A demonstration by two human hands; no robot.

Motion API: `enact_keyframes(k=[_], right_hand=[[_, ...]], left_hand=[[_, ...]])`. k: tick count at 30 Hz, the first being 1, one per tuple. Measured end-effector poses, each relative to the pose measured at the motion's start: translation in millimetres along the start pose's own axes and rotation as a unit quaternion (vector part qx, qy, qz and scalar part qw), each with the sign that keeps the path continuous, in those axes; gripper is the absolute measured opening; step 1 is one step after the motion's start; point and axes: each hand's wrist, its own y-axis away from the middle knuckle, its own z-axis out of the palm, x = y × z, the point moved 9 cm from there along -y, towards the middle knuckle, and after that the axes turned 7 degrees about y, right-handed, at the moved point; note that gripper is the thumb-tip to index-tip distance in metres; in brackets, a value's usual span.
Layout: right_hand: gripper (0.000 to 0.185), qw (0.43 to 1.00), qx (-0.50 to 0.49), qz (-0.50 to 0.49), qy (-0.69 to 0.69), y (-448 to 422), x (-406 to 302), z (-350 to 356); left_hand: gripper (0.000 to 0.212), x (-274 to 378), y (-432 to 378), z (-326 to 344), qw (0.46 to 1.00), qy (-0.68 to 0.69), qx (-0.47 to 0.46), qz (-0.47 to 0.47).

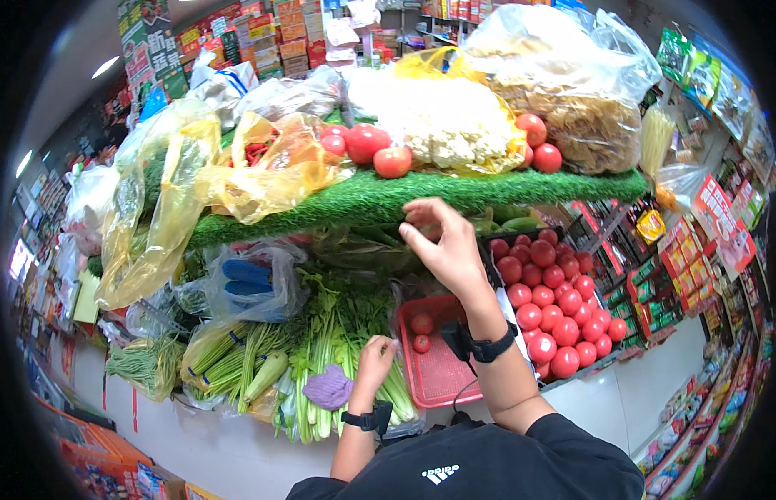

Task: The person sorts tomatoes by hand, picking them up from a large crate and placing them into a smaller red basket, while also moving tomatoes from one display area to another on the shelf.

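My right hand [443, 240] is raised just in front of the green artificial-grass shelf edge [363, 197], fingers curved and apart, with nothing seen in it. Tomatoes [392, 162] rest on that shelf above it. Lower down, my left hand [377, 359] hovers or rests over the celery [322, 350], its fingers loosely bent; whether it touches the stalks I cannot tell. A purple knit cloth or glove [328, 387] lies on the celery beside it. To its right, a red plastic basket [447, 400] holds two tomatoes [422, 324]. A crate of many tomatoes [553, 306] stands right of my right forearm.
On the upper shelf are yellow plastic bags [257, 187], bagged cauliflower [463, 140] and a big clear bag of brown food [569, 125]. Below lie blue gloves [247, 281] in a clear bag, green stalks [225, 353] and long beans [141, 364]. Packaged goods [688, 262] line the right side.
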Motion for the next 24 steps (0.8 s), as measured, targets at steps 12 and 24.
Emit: enact_keyframes(k=[12,24], right_hand=[[0.053,0.901,0.168,-0.022,0.4,-66.8,-27.4,9.5],[0.055,0.916,0.161,0.047,0.365,-78.3,-15.6,26.4]], left_hand=[[0.016,-15.5,12.9,-24.7,0.999,0.016,0.04,-0.011],[0.015,-17.5,21.1,-41.9,0.996,0.066,0.061,-0.017]])
